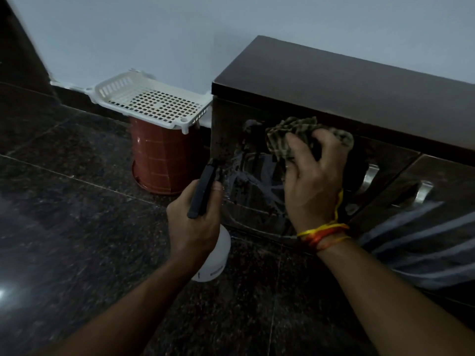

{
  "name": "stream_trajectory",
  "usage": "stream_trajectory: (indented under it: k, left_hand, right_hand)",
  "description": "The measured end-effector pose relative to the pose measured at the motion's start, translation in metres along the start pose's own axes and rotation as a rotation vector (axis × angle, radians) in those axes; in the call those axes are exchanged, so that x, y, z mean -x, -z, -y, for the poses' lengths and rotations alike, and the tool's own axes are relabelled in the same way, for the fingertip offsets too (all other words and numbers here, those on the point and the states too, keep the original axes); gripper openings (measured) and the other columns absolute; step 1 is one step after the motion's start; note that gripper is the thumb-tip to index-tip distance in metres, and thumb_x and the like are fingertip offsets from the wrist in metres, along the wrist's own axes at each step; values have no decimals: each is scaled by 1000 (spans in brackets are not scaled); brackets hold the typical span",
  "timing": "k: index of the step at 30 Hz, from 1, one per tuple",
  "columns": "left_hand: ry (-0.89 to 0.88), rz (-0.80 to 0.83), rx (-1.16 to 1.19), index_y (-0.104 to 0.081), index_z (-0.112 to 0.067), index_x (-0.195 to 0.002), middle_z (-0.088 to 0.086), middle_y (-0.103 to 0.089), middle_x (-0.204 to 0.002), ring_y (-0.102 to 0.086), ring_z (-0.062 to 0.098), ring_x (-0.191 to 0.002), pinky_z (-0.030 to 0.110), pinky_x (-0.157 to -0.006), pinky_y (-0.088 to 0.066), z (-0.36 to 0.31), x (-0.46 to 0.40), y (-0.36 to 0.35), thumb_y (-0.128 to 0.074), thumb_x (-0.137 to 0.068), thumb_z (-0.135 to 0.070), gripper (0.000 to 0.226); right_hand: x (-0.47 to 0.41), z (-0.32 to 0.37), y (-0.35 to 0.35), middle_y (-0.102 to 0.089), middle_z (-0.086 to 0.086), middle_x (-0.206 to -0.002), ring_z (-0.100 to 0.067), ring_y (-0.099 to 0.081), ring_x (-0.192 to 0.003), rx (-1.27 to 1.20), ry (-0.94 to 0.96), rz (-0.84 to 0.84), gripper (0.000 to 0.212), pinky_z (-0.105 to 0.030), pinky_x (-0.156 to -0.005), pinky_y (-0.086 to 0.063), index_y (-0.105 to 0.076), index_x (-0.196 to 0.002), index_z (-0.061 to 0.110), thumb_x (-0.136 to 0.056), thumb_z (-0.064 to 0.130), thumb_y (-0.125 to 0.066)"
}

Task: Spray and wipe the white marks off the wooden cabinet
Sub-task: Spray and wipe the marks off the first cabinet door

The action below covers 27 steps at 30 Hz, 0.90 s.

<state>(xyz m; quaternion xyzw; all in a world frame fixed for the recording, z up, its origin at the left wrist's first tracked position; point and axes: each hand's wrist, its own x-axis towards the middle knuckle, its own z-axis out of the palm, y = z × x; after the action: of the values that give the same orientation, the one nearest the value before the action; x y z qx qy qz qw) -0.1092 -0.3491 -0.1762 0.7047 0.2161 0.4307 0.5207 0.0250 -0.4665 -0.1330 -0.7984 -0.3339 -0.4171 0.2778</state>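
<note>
The wiping is judged partly done: white marks [253,181] are seen smeared and wet on the cabinet [334,80] door, just left of and below the right hand [312,181], whose fingers [295,142] are closed on a cloth [290,134] pressed to the door. A spray bottle [214,255] is gripped by the left hand [192,222]. Beyond the fingers, a basket [115,86] is seen on a bucket [159,160], on a dark polished floor [64,201] in a dim room.

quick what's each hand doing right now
Left hand: closed on the spray bottle.
Right hand: closed on the cloth.
</note>
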Motion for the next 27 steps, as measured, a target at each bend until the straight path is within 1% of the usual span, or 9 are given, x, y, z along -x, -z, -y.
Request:
stream_trajectory:
  k: [5, 8, 11, 16, 18, 21, 22, 25, 27]
  left_hand:
    - [-16, -10, -2, -59, -57, -75, 22, -54, -61, -51, 42, -52, 50, -44, -42, 4, -2, 5, -56, -92, -37, 26]
    - [-21, -28, -10, -57, -53, -72, 23, -52, -60, -50, 44, -51, 50, -43, -42, 6, -5, 7, -56, -92, -36, 26]
    - [-14, -51, -12, -58, -57, -73, 22, -51, -59, -50, 44, -50, 50, -43, -42, 7, -8, 11, -59, -93, -32, 33]
    - [-16, -65, -15, -59, -57, -74, 18, -51, -58, -50, 41, -49, 50, -42, -42, 8, -10, 17, -58, -92, -31, 32]
    - [-5, -62, -25, -58, -57, -73, 20, -51, -58, -50, 42, -49, 49, -43, -41, 10, -8, 18, -59, -94, -28, 36]
    - [17, -55, -29, -57, -51, -72, 22, -51, -59, -51, 43, -51, 50, -43, -41, 11, -7, 19, -60, -96, -21, 38]
    - [22, -52, -32, -56, -47, -73, 23, -51, -59, -50, 41, -50, 48, -43, -41, 11, -6, 19, -60, -96, -20, 36]
    - [21, -60, -38, -56, -40, -72, 14, -52, -54, -49, 33, -47, 43, -42, -38, 11, -8, 19, -60, -95, -22, 30]
    - [23, -65, -32, -59, -44, -70, 12, -53, -58, -50, 30, -46, 41, -42, -39, 10, -9, 21, -58, -93, -29, 27]
  right_hand:
    - [-14, 27, -25, -33, -9, -120, -28, -39, -107, 48, 143, 8, 30, -39, -89, -43, -67, -112, 11, -85, 1, -57]
    - [-15, 34, -31, -32, -8, -121, -27, -38, -106, 69, 158, 13, 30, -39, -88, -45, -67, -113, 12, -88, 4, -55]
    - [-11, 32, -29, -33, -8, -121, -27, -39, -106, 79, 172, 26, 31, -40, -87, -47, -66, -115, 12, -87, 1, -57]
    - [-26, 45, -35, -32, -9, -118, -27, -39, -104, 72, 207, 10, 28, -41, -83, -48, -67, -112, 10, -87, 3, -57]
    - [-28, 53, -42, -36, -11, -120, -29, -40, -105, 76, 211, 13, 28, -41, -83, -48, -66, -113, 10, -88, 4, -55]
    - [-32, 66, -49, -57, -17, -119, -33, -47, -104, 69, 285, 44, 29, -42, -80, -49, -64, -113, 10, -87, 7, -52]
    - [-34, 70, -50, -60, -17, -117, -34, -49, -103, 76, 310, 59, 29, -42, -79, -49, -64, -113, 11, -87, 8, -51]
    - [-35, 69, -47, -61, -15, -118, -34, -54, -103, 87, 328, 79, 31, -42, -80, -47, -64, -114, 14, -86, 10, -52]
    - [-30, 53, -41, -55, -15, -120, -34, -53, -105, 99, 314, 65, 33, -41, -83, -46, -62, -119, 15, -88, 8, -56]
